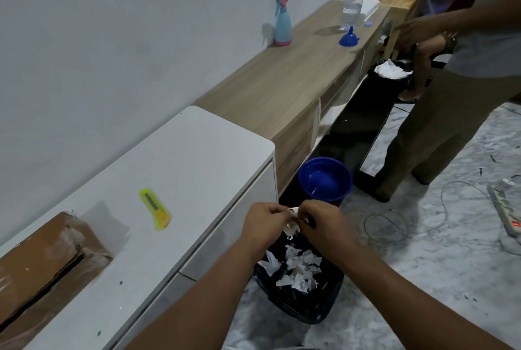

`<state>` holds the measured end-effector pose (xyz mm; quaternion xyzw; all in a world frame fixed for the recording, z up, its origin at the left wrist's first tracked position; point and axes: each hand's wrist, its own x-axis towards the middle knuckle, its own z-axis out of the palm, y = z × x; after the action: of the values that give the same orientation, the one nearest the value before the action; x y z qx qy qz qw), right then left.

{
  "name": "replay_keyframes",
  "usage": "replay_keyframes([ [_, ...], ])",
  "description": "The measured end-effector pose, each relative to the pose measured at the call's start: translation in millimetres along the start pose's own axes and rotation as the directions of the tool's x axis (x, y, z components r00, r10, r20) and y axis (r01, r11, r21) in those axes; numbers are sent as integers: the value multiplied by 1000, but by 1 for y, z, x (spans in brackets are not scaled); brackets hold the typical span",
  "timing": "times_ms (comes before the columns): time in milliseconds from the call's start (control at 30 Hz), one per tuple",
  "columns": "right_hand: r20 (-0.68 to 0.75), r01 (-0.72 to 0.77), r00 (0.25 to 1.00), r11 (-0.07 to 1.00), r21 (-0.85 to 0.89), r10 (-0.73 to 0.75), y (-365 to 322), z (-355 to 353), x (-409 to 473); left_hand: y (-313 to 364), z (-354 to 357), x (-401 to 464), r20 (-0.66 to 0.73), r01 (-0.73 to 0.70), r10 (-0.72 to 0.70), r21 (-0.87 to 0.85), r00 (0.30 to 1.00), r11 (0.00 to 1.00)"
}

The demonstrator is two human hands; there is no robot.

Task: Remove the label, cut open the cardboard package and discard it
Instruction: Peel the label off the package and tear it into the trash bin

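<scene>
At far left the box (pixel 42 268) lies on the white desk (pixel 180 152), brown and scuffed, with pale patches of tape or glue on its top and a dark slit along its length. That slit may be a cut already begun or just the flap seam; I cannot tell which. A clear sheet (pixel 108 225) lies against its end. Just right of that, apart from the box, the yellow cutter (pixel 155 209) rests flat on the desk, no hand near it.

Judging from this, the label step looks nearly done: no label shows on the box, and the cutting and discarding of the box are still to do.

Further right, both hands meet over the black bin (pixel 298 296), which holds many torn white scraps. The left hand (pixel 265 225) has its fingers closed tight, pinching a small white label scrap (pixel 293 218). The right hand (pixel 321 223) pinches the same scrap from the other side, fingers narrow, knuckles bent, as if tearing or peeling it off the fingers into the bin.
</scene>
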<state>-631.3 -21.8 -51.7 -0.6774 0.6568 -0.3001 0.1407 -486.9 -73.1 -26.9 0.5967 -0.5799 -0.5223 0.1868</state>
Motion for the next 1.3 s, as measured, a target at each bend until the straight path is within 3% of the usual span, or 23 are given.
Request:
replay_keyframes([
  [100,-12,9,1000,1000,3,-9,0,1,-1,1,-6,-2,54,37,-34,-43,998,998],
  [233,46,-3,999,1000,-24,4,7,-3,-4,6,-11,-6,273,153,-84,-244,958,958],
  [400,73,109,992,994,-22,-107,5,-1,-11,-6,-4,3,128,35,-28,-58,991,998],
  [533,80,-133,990,951,280,115,4,-7,-13,-13,-5,6,94,15,-11,-52,995,999],
  [600,124,-223,974,911,347,191,5,-9,-10,-16,-4,5,109,-3,7,-32,994,999],
  [800,273,-299,934,921,248,229,14,-11,2,-18,-2,7,114,-112,111,-1,987,994],
  [900,230,-296,940,938,182,252,14,-7,4,-20,4,10,39,-136,134,46,990,990],
  [1000,143,-308,946,946,105,292,12,-2,5,-19,14,11,-68,-135,165,319,984,938],
  [1100,111,-319,945,944,89,309,13,-1,2,-15,16,12,-14,-181,225,544,974,819],
  [1300,133,-252,962,962,108,238,20,3,-3,-15,18,18,53,-238,242,470,969,850],
])
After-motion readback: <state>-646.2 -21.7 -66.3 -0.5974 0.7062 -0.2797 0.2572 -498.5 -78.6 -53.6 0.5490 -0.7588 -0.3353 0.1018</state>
